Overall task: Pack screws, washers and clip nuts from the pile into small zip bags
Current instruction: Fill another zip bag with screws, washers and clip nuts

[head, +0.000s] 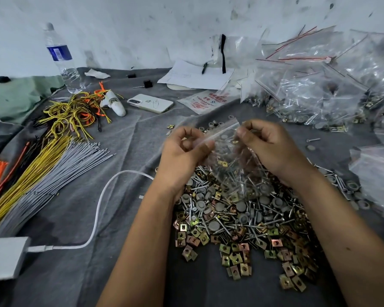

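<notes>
A small clear zip bag (227, 151) hangs between both hands above the pile (242, 220) of screws, grey washers and brass-coloured clip nuts on the grey cloth. My left hand (182, 151) pinches the bag's top edge at its left end. My right hand (268, 147) pinches the same edge at its right end. Screws and a clip nut show through the plastic. Whether the zip is closed I cannot tell. A heap of filled zip bags (319, 85) lies at the back right.
Bundles of yellow, grey and orange cable ties (42, 173) lie at the left. A white phone (151, 103), a water bottle (62, 60), a pack of bags (206, 100) and papers sit at the back. A white cable (98, 213) runs from a charger near my left forearm.
</notes>
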Motion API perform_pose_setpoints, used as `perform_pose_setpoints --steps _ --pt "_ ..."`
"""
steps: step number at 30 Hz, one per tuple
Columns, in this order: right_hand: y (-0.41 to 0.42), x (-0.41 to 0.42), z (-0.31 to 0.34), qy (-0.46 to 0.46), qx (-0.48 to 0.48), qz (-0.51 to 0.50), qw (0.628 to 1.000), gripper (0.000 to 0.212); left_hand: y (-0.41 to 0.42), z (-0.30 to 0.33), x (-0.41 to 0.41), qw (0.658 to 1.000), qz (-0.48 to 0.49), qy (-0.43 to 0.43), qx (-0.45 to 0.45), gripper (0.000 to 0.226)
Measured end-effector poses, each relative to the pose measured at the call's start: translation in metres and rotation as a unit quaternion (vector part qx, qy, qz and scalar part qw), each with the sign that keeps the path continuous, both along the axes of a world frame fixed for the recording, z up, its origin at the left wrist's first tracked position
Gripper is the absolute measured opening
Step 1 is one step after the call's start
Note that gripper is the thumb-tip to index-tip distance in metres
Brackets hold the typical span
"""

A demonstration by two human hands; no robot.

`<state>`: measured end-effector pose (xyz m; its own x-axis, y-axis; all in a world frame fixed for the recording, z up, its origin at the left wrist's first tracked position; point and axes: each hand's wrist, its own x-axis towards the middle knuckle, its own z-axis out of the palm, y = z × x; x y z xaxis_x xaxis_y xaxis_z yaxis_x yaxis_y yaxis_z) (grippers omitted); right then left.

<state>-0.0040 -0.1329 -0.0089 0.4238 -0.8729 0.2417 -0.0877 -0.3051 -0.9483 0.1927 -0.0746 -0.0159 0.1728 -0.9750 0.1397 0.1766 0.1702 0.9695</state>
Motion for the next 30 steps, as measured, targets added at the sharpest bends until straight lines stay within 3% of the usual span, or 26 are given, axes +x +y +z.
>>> perform_pose_setpoints --steps 8,10,13,17,30 --pt "-0.006 -0.001 -0.003 -0.004 -0.075 -0.063 0.995 0.011 -0.002 -0.006 0.004 0.988 0.040 -0.151 -0.012 0.021" --pt "-0.005 0.000 -0.004 0.026 -0.106 -0.073 0.991 0.009 -0.003 -0.007 0.004 0.968 0.078 -0.236 -0.027 0.022" --pt "0.000 0.006 -0.003 0.119 -0.214 -0.082 0.966 0.007 -0.002 -0.007 0.003 0.913 0.123 -0.379 -0.091 0.024" --pt "0.005 0.012 0.001 0.151 -0.327 -0.073 0.930 0.005 -0.005 -0.010 0.000 0.908 0.097 -0.382 -0.144 0.008" --pt "0.009 0.013 0.004 0.133 -0.304 -0.064 0.941 0.006 -0.009 -0.016 -0.003 0.912 0.076 -0.371 -0.157 0.006"
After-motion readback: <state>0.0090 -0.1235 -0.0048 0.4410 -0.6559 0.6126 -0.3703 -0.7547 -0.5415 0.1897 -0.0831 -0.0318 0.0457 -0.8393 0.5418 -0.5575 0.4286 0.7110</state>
